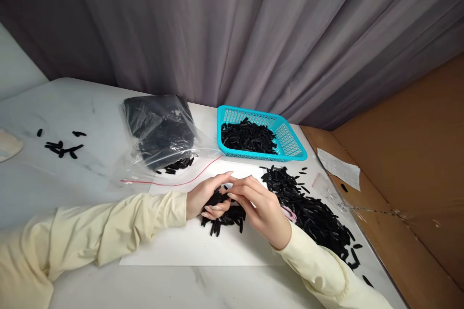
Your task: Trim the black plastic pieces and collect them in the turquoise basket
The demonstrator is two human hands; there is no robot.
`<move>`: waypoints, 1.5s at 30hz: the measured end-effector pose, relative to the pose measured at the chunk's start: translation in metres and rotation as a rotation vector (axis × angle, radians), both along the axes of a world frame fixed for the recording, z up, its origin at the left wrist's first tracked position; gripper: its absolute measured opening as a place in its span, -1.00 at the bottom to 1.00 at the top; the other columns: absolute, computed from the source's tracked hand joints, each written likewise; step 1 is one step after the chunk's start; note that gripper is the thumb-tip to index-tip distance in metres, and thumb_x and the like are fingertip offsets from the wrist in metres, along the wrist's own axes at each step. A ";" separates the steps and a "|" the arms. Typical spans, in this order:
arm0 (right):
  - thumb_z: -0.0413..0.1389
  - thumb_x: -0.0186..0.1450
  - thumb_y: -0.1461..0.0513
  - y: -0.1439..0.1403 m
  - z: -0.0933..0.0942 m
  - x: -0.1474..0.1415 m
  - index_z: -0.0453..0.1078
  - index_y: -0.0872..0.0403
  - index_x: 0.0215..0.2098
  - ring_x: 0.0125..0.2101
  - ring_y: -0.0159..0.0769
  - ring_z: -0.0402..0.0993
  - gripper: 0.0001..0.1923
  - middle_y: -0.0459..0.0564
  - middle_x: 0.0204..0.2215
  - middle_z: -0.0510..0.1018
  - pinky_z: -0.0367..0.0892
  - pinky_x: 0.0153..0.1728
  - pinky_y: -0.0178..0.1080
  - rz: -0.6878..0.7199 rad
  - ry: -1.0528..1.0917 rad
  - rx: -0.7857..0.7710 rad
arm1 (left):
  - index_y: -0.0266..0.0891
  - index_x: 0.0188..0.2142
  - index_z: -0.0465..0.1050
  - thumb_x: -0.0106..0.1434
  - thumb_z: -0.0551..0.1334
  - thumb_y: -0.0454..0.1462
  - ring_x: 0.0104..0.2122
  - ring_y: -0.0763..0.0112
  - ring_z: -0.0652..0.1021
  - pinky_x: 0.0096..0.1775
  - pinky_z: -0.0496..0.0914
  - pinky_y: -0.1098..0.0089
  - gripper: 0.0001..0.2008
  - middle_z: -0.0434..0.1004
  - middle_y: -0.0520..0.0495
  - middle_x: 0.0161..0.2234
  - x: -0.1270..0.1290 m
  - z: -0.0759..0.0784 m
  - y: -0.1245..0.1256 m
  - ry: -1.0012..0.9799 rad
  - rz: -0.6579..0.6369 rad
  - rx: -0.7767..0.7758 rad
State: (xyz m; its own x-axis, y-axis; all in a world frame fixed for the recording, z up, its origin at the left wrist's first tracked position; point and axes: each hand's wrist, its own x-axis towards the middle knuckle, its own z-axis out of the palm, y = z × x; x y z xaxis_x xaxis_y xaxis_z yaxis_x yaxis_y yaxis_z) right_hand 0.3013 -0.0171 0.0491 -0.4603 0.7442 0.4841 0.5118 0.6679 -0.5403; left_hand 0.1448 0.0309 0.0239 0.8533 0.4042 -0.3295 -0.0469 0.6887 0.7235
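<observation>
White marble table (72,106), grey curtain (232,24); left hand (208,198), right hand (261,207) grip pinching black pieces (224,215).

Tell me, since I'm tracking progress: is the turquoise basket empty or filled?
Partly filled: the turquoise basket holds a low heap of black pieces, with its right end bare.

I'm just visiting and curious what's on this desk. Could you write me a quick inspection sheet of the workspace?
Surface: white marble-look table with a white sheet under the hands.
Job's things: left hand grips a bunch of black strips; right hand pinches at them.
Clutter: loose strip pile, blue basket of strips, plastic bag, stray pieces, paper slip.
Grippers: bare hands, cream sleeves.
Cables: nothing seen.
Surroundings: grey curtain, brown cardboard.
</observation>
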 end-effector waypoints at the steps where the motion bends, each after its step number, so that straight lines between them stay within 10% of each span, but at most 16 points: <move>1: -0.06 0.29 0.42 0.000 0.001 0.000 0.35 0.09 -0.24 -0.32 -0.27 0.37 -0.80 0.05 -0.35 0.49 0.30 -0.30 -0.20 0.001 0.011 -0.012 | -0.17 -0.30 0.19 0.27 -0.17 0.04 -0.84 0.62 -0.05 -0.81 -0.09 0.65 -0.62 0.07 0.19 -0.82 0.000 0.000 0.001 -0.004 -0.012 -0.009; 8: -0.05 0.30 0.38 0.003 0.011 -0.005 0.34 0.07 -0.18 -0.22 -0.23 0.34 -0.80 0.06 -0.25 0.48 0.27 -0.19 -0.16 -0.008 -0.008 -0.132 | -0.23 -0.61 0.08 0.22 -0.21 0.13 -0.85 0.64 0.00 -0.83 -0.08 0.60 -0.45 0.07 0.11 -0.82 0.002 -0.002 0.005 0.041 -0.088 -0.120; 15: 0.01 0.22 0.41 0.013 0.010 -0.011 0.31 0.10 -0.33 -0.32 -0.22 0.26 -0.88 0.04 -0.37 0.43 0.26 -0.29 -0.18 0.003 -0.191 -0.179 | -0.21 -0.50 0.16 0.20 -0.24 0.17 -0.85 0.61 -0.03 -0.81 -0.13 0.61 -0.45 0.05 0.16 -0.82 0.004 0.000 0.003 0.058 -0.060 -0.164; 24: -0.11 0.25 0.43 0.013 0.013 -0.017 0.33 0.17 -0.35 -0.41 -0.24 0.23 -0.80 0.12 -0.37 0.46 0.22 -0.40 -0.22 0.159 -0.475 0.138 | -0.26 -0.65 0.19 0.21 -0.19 0.14 -0.85 0.59 0.06 -0.80 -0.16 0.52 -0.41 0.11 0.05 -0.84 0.004 -0.001 0.002 0.045 -0.029 -0.085; 31: -0.13 0.31 0.40 0.011 0.017 -0.014 0.34 0.18 -0.25 -0.47 -0.28 0.29 -0.78 0.04 -0.51 0.45 0.26 -0.44 -0.25 0.083 -0.314 0.207 | -0.25 -0.63 0.15 0.14 0.00 0.08 -0.83 0.63 0.00 -0.79 -0.16 0.54 -0.54 0.08 0.12 -0.82 0.003 -0.002 0.007 0.029 -0.065 -0.067; 45: 0.12 0.22 0.16 -0.029 0.010 0.011 0.29 0.05 -0.23 -0.60 -0.40 0.37 -0.81 -0.09 -0.55 0.46 0.27 -0.66 -0.36 -0.070 0.888 -0.877 | -0.22 -0.71 -0.02 -0.09 0.30 0.06 -0.82 0.71 -0.06 -0.78 -0.22 0.58 -0.44 -0.10 0.23 -0.81 0.000 0.010 0.002 0.163 -0.098 0.078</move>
State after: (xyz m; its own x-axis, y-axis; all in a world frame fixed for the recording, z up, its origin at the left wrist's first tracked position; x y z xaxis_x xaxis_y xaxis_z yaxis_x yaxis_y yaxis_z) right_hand 0.3122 -0.0465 0.0587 -0.1756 0.9824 -0.0644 -0.2379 -0.1059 -0.9655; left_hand 0.1448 0.0333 0.0339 0.8274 0.3520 -0.4377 0.1398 0.6256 0.7675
